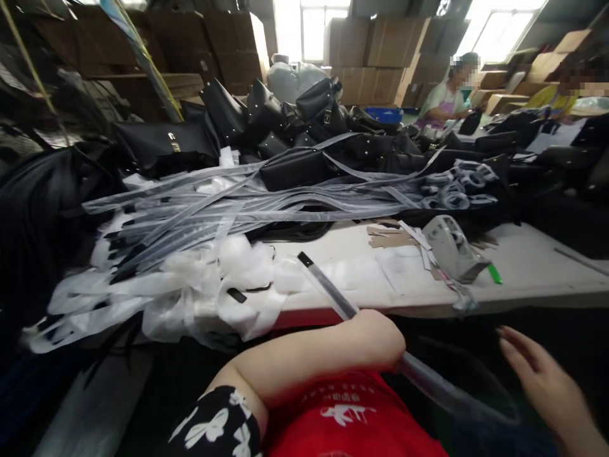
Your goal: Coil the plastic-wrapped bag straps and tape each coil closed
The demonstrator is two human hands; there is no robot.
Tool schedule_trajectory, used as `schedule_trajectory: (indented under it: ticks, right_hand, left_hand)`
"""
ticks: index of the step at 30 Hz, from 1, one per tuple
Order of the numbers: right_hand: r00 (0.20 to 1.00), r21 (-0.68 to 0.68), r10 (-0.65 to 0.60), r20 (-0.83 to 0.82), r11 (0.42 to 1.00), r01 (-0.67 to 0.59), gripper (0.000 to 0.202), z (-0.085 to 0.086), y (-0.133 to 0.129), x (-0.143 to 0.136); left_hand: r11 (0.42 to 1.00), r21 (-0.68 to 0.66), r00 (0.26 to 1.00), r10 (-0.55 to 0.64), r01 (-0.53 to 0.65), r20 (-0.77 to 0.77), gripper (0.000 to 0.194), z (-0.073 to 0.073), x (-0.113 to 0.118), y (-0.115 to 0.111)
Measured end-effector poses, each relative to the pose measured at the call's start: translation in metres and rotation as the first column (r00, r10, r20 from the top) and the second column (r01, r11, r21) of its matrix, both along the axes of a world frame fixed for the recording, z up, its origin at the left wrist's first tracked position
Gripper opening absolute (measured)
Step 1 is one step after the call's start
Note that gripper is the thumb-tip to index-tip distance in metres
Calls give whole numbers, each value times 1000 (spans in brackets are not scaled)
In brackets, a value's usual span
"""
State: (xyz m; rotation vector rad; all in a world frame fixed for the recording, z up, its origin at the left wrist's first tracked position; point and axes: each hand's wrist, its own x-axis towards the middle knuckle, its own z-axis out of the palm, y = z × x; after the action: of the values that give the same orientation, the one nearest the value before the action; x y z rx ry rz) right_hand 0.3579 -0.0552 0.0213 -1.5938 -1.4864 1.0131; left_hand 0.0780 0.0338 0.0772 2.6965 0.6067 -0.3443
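Observation:
My left hand (378, 336) is closed around a black strap in a clear plastic sleeve (330, 291), in front of my red apron. The strap's bare black end points up over the table edge. On the other side of my fist the sleeved length (442, 384) runs down to the right and curves back, blurred. My right hand (542, 374) is apart from it at the right, fingers stretched out and holding nothing I can see. Beyond my hands, many sleeved straps (285, 203) lie in a long heap across the white table (328, 244).
Crumpled white film (209, 279) covers the near left edge. A grey tape dispenser (451, 247) stands right, beside cardboard scraps (390, 237) and a green object (495, 274). Coiled straps (451, 190) and black bags (271, 111) lie behind. Two people sit farther back right, before stacked cartons (394, 41).

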Motion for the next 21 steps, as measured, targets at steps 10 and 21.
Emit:
schedule_trajectory:
  ticks: [10,21]
  right_hand:
    - [866,-468,331,-374,739,-484,48,-31,0,-78]
    - [793,-516,414,-447,605,-607,47,-31,6,-54]
  left_hand:
    - [973,-194,992,128,-127,-5,33,-20,-51,9]
    - [737,-629,955,294,-248,-32,28,-32,-93,23]
